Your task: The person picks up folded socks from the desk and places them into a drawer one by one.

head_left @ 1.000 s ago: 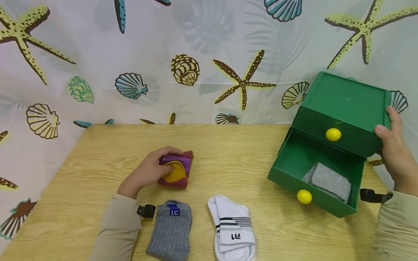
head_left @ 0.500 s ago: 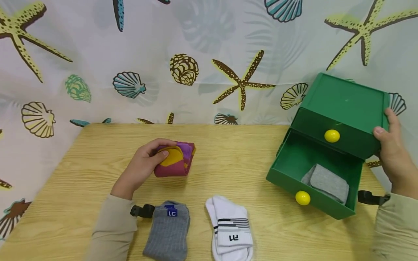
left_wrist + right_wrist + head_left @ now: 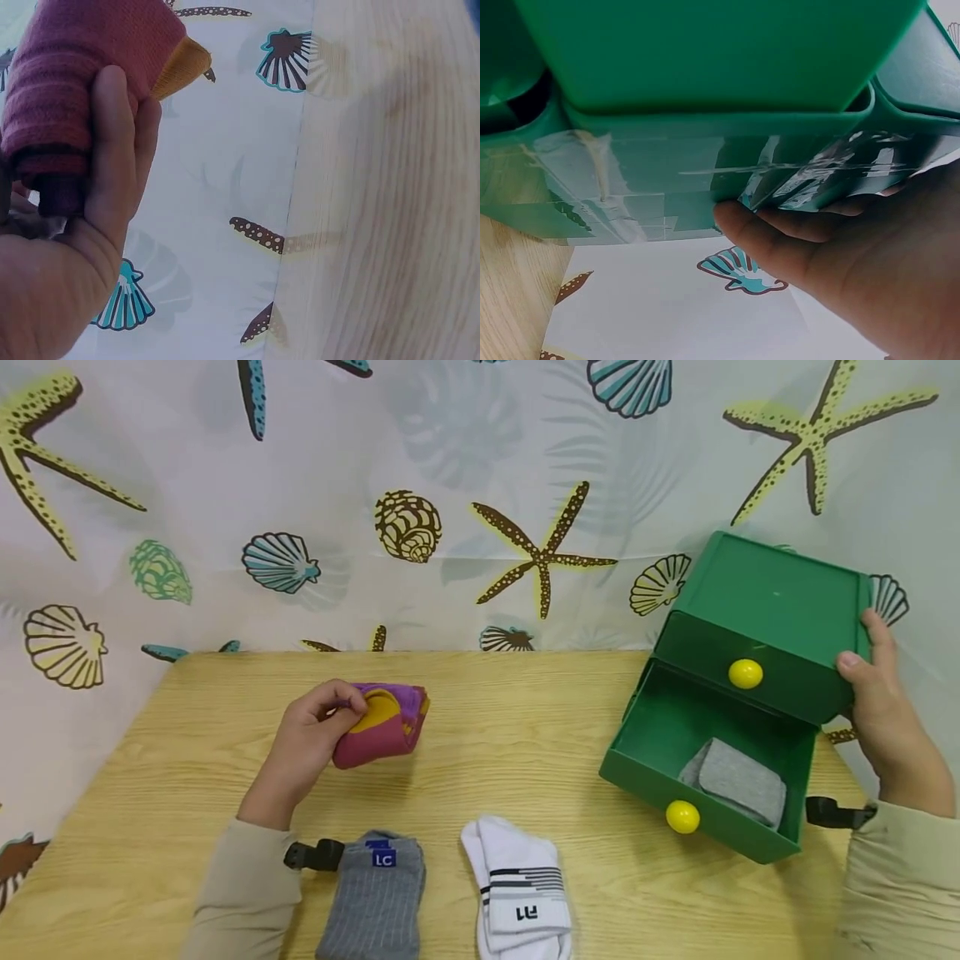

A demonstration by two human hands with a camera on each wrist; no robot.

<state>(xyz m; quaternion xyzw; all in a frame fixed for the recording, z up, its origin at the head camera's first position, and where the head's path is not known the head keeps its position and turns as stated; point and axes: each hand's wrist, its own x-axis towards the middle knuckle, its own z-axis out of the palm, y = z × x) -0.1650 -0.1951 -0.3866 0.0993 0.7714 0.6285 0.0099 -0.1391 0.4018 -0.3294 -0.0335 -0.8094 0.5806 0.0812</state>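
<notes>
In the head view my left hand [image 3: 311,731] pinches a folded pair of socks [image 3: 381,739], maroon, purple and yellow, held just above the table. The left wrist view shows the ribbed maroon side of these socks [image 3: 60,90] between thumb and fingers. At the right, my right hand [image 3: 892,718] rests against the side of a green drawer box [image 3: 780,593] with yellow knobs. The right wrist view has its extended fingers [image 3: 769,236] along the taped side. The lower drawer [image 3: 645,764] is pulled out, with folded light grey socks [image 3: 738,779] in it.
Grey ribbed socks [image 3: 377,897] with a blue label lie near the front of the wooden table [image 3: 510,735]. White socks [image 3: 522,893] with black stripes lie to their right. A shell-patterned cloth [image 3: 337,452] hangs behind the table.
My left hand has lifted the maroon, purple and yellow socks off the table and tilted them slightly. The right hand keeps its place on the drawer box. The head view has shifted slightly.
</notes>
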